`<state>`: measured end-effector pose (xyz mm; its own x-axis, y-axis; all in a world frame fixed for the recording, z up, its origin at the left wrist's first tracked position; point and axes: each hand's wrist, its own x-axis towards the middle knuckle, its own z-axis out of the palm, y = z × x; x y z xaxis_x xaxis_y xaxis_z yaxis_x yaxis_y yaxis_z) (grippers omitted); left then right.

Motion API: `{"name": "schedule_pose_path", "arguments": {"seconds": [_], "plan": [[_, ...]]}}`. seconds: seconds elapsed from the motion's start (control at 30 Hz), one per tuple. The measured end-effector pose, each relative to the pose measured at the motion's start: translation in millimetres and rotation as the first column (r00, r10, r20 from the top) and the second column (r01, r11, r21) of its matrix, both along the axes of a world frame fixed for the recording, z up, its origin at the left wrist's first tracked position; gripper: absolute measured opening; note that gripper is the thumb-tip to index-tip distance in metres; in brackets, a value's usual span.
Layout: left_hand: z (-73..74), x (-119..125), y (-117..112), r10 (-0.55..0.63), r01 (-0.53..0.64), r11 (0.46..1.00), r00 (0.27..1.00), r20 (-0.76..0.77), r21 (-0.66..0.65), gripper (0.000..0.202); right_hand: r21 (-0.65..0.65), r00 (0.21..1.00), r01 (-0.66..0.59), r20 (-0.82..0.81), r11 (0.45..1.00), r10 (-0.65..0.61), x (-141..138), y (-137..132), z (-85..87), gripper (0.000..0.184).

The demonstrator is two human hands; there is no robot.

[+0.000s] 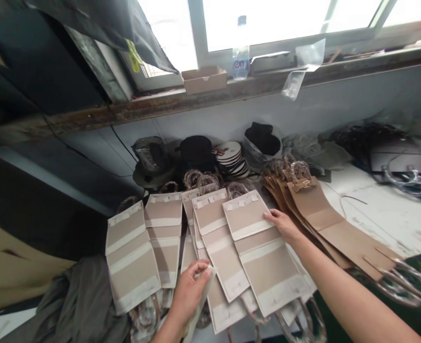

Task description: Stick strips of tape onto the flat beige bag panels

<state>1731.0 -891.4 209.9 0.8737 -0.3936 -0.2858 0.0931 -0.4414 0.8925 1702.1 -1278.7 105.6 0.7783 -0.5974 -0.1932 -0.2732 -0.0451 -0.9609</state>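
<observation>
Several flat beige-and-cream bag panels lie fanned across the table. My right hand (282, 225) rests with its fingers apart on the top panel (264, 255), near that panel's right edge. Lower down, my left hand (191, 291) curls around the pale edge of another panel (205, 297), lifting it slightly. Twisted transparent handles (199, 181) stick out from the far ends of the panels. To the right, a fan of tan panels (321, 214) lies with similar handles and a gold-coloured clasp (303, 185).
Stacked round black-and-white discs (230, 159) and dark hats (196, 152) stand against the wall. Grey fabric (67, 305) bunches at lower left. Dark bags and silvery chains (410, 181) lie at right. A bottle (241, 50) and cardboard box (204, 79) sit on the windowsill.
</observation>
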Motion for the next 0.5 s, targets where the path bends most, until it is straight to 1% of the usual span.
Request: {"name": "schedule_pose_path", "arguments": {"seconds": [0.07, 0.13, 0.2, 0.27, 0.33, 0.4, 0.5], "plan": [[-5.9, -1, 0, 0.051, -0.051, 0.999, 0.998, -0.023, -0.002, 0.051, 0.149, 0.998, -0.017, 0.069, 0.989, 0.007, 0, -3, 12.3, 0.058], [-10.6, 0, 1, 0.108, -0.108, 0.994, 0.994, -0.028, -0.004, 0.054, 0.273, 0.992, -0.033, 0.128, 0.961, -0.002, 4, -5, 24.3, 0.059], [-13.2, 1, 3, 0.142, -0.142, 0.99, 0.99, -0.025, -0.002, 0.057, 0.309, 0.986, -0.054, 0.169, 0.95, 0.001, 13, -3, 34.1, 0.06], [-14.6, 4, 5, 0.146, -0.146, 0.989, 0.989, -0.02, 0.003, 0.059, 0.237, 0.982, -0.075, 0.188, 0.969, 0.03, 26, 6, 39.4, 0.061], [-17.1, 7, 8, 0.148, -0.148, 0.989, 0.989, -0.02, 0.004, 0.058, 0.113, 0.984, -0.08, 0.167, 0.99, 0.06, 42, 26, 39.1, 0.06], [-22.4, 11, 12, 0.189, -0.19, 0.982, 0.981, -0.046, -0.017, 0.056, 0.007, 0.991, -0.062, 0.119, 0.998, 0.061, 60, 56, 33.1, 0.055], [-34.7, 14, 16, 0.285, -0.298, 0.951, 0.947, -0.151, -0.078, 0.053, -0.129, 0.999, 0.01, 0.052, 0.992, -0.003, 85, 106, 18.3, 0.037]]}}
